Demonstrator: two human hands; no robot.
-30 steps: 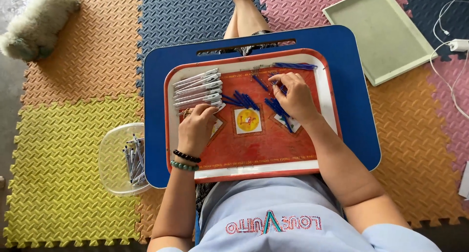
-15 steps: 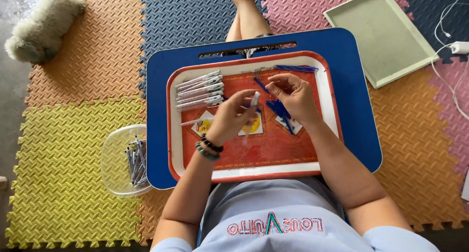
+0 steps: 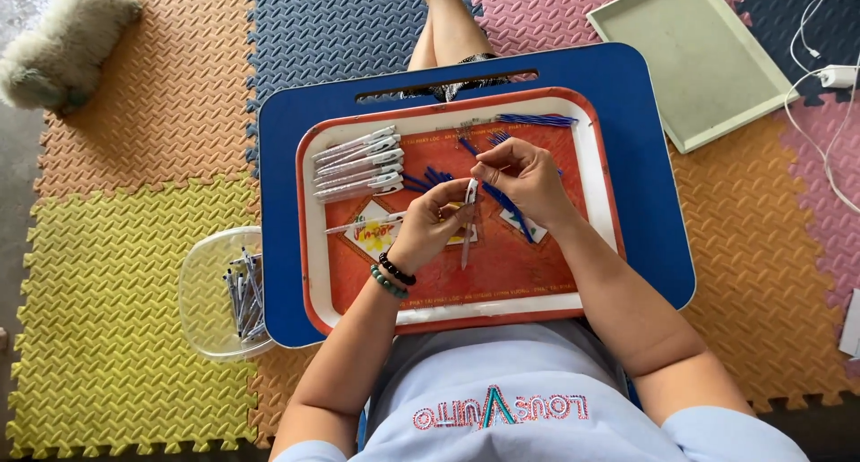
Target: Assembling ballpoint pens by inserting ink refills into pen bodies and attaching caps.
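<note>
A clear pen barrel (image 3: 468,222) is being gripped upright by the left hand (image 3: 430,225) above the red tray (image 3: 502,283). At 1 o'clock, its top is being pinched by the right hand (image 3: 528,177). Finished pens (image 3: 358,162) are lying at 10 o'clock; blue refills (image 3: 536,120) at 12.

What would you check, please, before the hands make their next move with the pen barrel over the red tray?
1. Left hand grips the pen barrel: ok.
2. Right hand is at the barrel's top: ok.
3. Whether a refill is seated inside: cannot tell.
4. Blue refills lie within reach on the red tray: ok.
5. Row of pens lies neatly on the tray: ok.
6. Clear tub beside the blue lap desk holds pens: ok.
</note>
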